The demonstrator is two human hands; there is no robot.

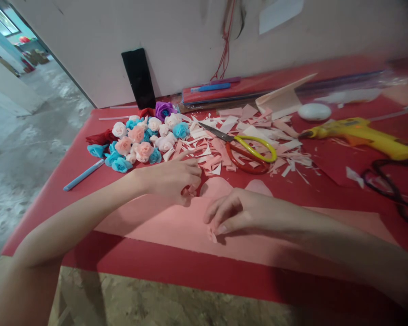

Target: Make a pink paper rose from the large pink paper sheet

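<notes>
My left hand (172, 177) rests on the red table, its fingers curled and pinching a small pink paper piece (191, 190) at the top edge of a large pink paper sheet (177, 226). My right hand (238, 212) lies on the same sheet, its fingertips pinched on a tiny rolled pink paper bit (212, 234). Behind my left hand sits a pile of paper roses (141, 138) in pink, white, blue, red and purple. Scissors (246, 147) with yellow and red handles lie among pink paper scraps (265, 131) beyond both hands.
A yellow glue gun (360, 133) lies at the right with a dark cord (391, 185). A blue pen (83, 175) is near the table's left edge. A black phone (139, 78) leans on the wall. Paper rolls (292, 86) and a white oval object (314, 111) sit at the back.
</notes>
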